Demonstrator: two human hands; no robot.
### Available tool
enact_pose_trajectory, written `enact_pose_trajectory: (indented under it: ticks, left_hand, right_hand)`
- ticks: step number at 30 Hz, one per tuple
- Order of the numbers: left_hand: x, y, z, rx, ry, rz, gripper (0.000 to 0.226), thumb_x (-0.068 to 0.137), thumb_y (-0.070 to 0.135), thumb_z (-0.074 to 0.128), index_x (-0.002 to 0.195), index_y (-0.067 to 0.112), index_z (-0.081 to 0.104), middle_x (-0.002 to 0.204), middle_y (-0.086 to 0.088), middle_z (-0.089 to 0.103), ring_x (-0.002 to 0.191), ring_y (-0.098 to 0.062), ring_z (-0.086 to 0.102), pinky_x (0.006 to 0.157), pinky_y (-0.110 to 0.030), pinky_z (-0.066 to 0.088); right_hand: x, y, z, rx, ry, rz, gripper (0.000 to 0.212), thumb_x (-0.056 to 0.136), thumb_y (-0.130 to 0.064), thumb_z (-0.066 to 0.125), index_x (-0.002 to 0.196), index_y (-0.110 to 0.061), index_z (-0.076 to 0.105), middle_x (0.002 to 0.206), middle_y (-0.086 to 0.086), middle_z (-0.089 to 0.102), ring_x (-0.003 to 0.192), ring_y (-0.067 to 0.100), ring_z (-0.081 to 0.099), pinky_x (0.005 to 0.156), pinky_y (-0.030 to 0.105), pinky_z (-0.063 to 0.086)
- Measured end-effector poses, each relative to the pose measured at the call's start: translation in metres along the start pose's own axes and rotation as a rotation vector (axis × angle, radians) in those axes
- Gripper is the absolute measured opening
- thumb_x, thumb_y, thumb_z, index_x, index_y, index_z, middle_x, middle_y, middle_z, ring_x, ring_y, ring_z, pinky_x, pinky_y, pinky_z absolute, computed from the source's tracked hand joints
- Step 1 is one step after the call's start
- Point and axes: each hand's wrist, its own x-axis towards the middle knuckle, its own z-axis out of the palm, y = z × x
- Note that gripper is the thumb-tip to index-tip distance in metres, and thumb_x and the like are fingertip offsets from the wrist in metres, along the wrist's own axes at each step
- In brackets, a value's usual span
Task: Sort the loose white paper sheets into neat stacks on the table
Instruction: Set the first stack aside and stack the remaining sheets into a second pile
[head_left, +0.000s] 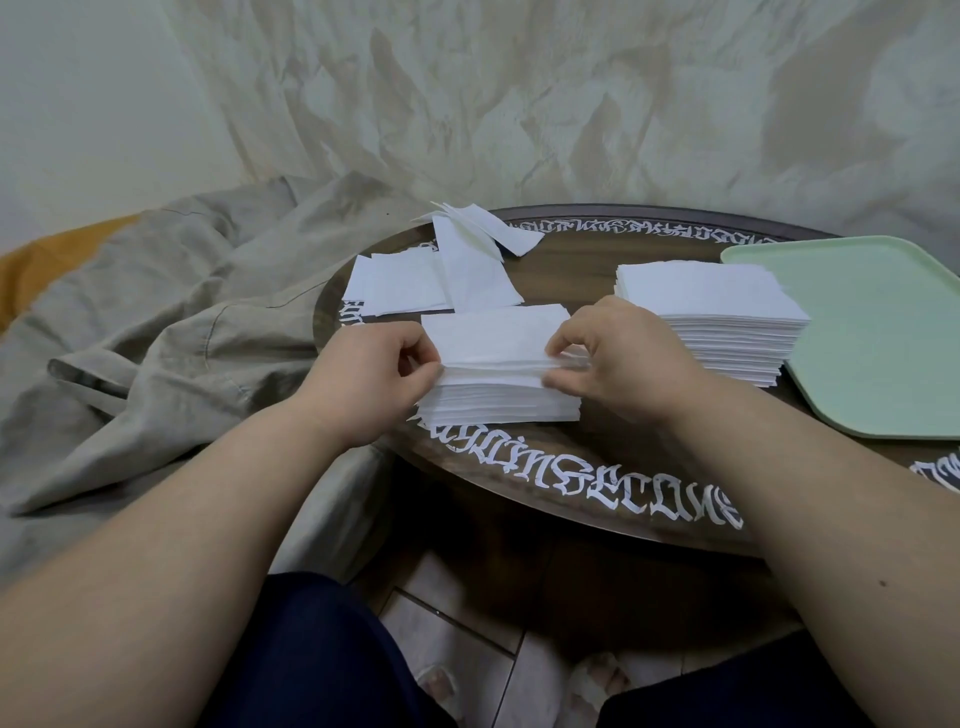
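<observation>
A round dark tabletop (597, 467) with white lettering round its rim is seen against a pale draped cloth backdrop (519, 104), with a crumpled grey sheet (182, 322) on the left. Two stacks are already formed: a tall, fairly square one (711, 317) at the right, just beside a light green tray (872, 338), and a lower one (498, 374) at the near middle. The upper sheets of the near stack are pinched at both ends, by the left hand (374, 374) on its left edge and by the right hand (618, 358) on its right edge; the fingers are curled round the paper. Loose sheets (462, 265) are left unsorted at the far left of the tabletop, some overlapping and askew. The task is judged well past halfway: the scattered sheets remain to be gathered, and the near stack's edges remain to be squared.
</observation>
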Motion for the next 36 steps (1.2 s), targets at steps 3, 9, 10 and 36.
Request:
enact_pose_trajectory:
  ticks: [3, 9, 10, 36]
  left_hand:
    - [0.001, -0.001, -0.001, 0.005, 0.022, 0.002, 0.009, 0.084, 0.019, 0.065, 0.076, 0.023, 0.064, 0.068, 0.013, 0.062, 0.071, -0.008, 0.058, 0.066, -0.018, 0.04]
    - [0.002, -0.002, 0.0, -0.01, 0.068, 0.01, 0.013, 0.084, 0.017, 0.066, 0.075, 0.025, 0.061, 0.066, 0.015, 0.059, 0.069, -0.009, 0.058, 0.067, -0.022, 0.042]
    - [0.002, -0.003, 0.001, -0.012, 0.061, 0.008, 0.014, 0.082, 0.016, 0.067, 0.075, 0.026, 0.061, 0.066, 0.015, 0.06, 0.069, -0.007, 0.058, 0.067, -0.02, 0.042]
    - [0.001, -0.007, -0.001, 0.008, -0.084, -0.03, 0.019, 0.072, 0.021, 0.077, 0.08, 0.024, 0.061, 0.085, 0.008, 0.061, 0.081, -0.009, 0.056, 0.072, -0.023, 0.039]
  right_hand:
    - [0.0, 0.0, 0.0, -0.013, -0.016, -0.007, 0.029, 0.083, -0.044, 0.066, 0.103, -0.024, 0.068, 0.1, -0.005, 0.066, 0.102, 0.016, 0.049, 0.086, 0.035, 0.044]
    - [-0.001, 0.006, 0.002, -0.008, 0.052, 0.046, 0.016, 0.089, -0.028, 0.059, 0.1, -0.022, 0.069, 0.099, -0.003, 0.066, 0.1, 0.02, 0.054, 0.082, 0.034, 0.046]
    - [-0.002, 0.006, 0.002, -0.001, 0.057, 0.055, 0.015, 0.089, -0.027, 0.059, 0.099, -0.021, 0.069, 0.098, -0.003, 0.066, 0.098, 0.02, 0.054, 0.082, 0.034, 0.046]
    - [-0.004, -0.007, -0.008, 0.028, -0.112, -0.018, 0.018, 0.079, -0.038, 0.071, 0.083, -0.027, 0.057, 0.084, -0.013, 0.046, 0.081, 0.01, 0.048, 0.07, 0.025, 0.038]
